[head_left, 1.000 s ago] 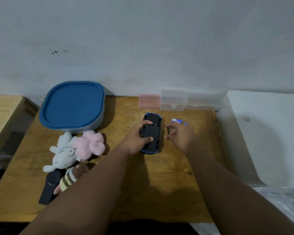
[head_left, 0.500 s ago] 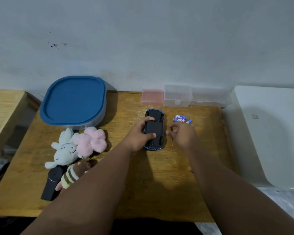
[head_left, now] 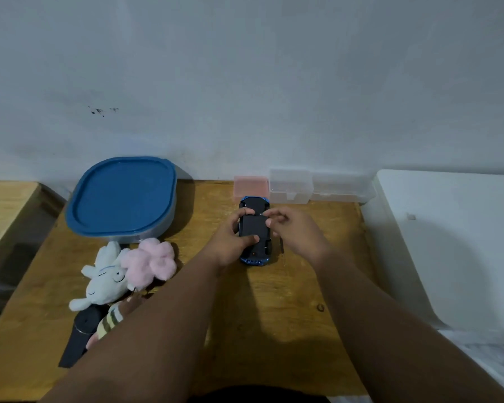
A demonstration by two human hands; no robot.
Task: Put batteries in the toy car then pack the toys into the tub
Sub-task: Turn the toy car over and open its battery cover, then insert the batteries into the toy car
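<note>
Blue car (head_left: 254,231) lies upside down on the wooden desk (head_left: 274,315), black underside up, blue bumpers showing at both ends, a wheel visible on its right side. It sits mid-desk, just in front of a pink box (head_left: 251,185) and clear boxes (head_left: 291,186). Left hand (head_left: 235,237) grips the car, thumb and fingers across the underside. Right hand (head_left: 296,231) has fingertips pinched at the car's right edge; its grip looks closed, held item cannot be told. Tub (head_left: 122,199) with blue lid stands at back left. White plush (head_left: 102,282), pink plush (head_left: 152,258), striped plush (head_left: 111,321) and a black object (head_left: 80,335) lie near the tub.
</note>
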